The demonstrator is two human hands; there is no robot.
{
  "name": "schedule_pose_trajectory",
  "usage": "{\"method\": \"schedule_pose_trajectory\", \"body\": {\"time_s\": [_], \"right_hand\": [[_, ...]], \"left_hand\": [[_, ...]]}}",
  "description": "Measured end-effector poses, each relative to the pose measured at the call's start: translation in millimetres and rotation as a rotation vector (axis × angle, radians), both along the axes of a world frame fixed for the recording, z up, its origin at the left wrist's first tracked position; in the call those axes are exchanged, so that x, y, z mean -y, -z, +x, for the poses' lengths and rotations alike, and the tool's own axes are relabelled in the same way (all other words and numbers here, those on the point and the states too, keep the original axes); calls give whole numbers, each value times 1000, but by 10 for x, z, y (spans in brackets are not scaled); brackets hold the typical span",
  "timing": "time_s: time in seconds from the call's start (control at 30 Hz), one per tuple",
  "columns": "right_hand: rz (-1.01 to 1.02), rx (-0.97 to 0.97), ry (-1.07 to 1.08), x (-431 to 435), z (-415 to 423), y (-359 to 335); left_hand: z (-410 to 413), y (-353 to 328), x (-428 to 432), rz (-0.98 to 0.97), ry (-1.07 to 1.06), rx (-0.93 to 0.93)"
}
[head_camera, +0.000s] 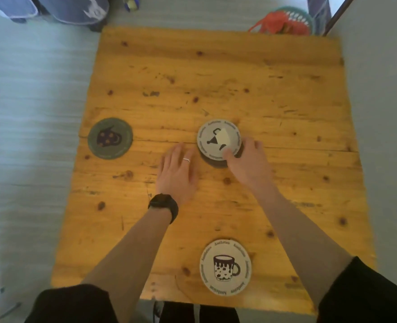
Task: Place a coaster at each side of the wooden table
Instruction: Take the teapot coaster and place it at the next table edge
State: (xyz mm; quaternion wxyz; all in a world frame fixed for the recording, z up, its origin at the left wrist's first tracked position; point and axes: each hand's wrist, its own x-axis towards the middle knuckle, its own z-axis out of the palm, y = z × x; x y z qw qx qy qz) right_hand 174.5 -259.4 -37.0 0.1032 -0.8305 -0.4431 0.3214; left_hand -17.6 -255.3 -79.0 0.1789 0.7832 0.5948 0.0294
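Observation:
On the wooden table (pixel 216 73), a dark green coaster (pixel 110 138) lies at the left edge. A white coaster with a mug drawing (pixel 225 267) lies at the near edge. In the middle a white coaster (pixel 212 139) tops a small stack, with a darker coaster (pixel 214 162) showing under it. My right hand (pixel 246 159) grips the top white coaster, thumb on its face and fingers around its right rim. My left hand (pixel 176 171) rests flat on the wood just left of the stack, holding nothing.
Grey floor surrounds the table. A teal basket with red cloth (pixel 286 19) sits past the far right corner beside a dark chair leg (pixel 337 15). Blue fabric (pixel 53 8) hangs past the far left corner.

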Motion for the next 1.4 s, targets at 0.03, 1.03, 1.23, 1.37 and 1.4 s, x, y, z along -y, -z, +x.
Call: {"method": "schedule_pose_trajectory", "body": {"time_s": [0.03, 1.03, 1.23, 1.37, 1.4], "right_hand": [[10, 15, 41, -77, -16, 53], [159, -897, 1246, 2410, -95, -1031], [106, -862, 1237, 3300, 306, -1207], [107, -889, 1182, 3809, 907, -1182], [113, -904, 1165, 3933, 1108, -1143]], "left_hand": [[-23, 70, -54, -8, -13, -8], [506, -1131, 1065, -1054, -168, 499], [1101, -1392, 1971, -1147, -163, 544], [1648, -1461, 2318, -1172, -148, 511], [1814, -1477, 2391, -1177, -133, 501]]}}
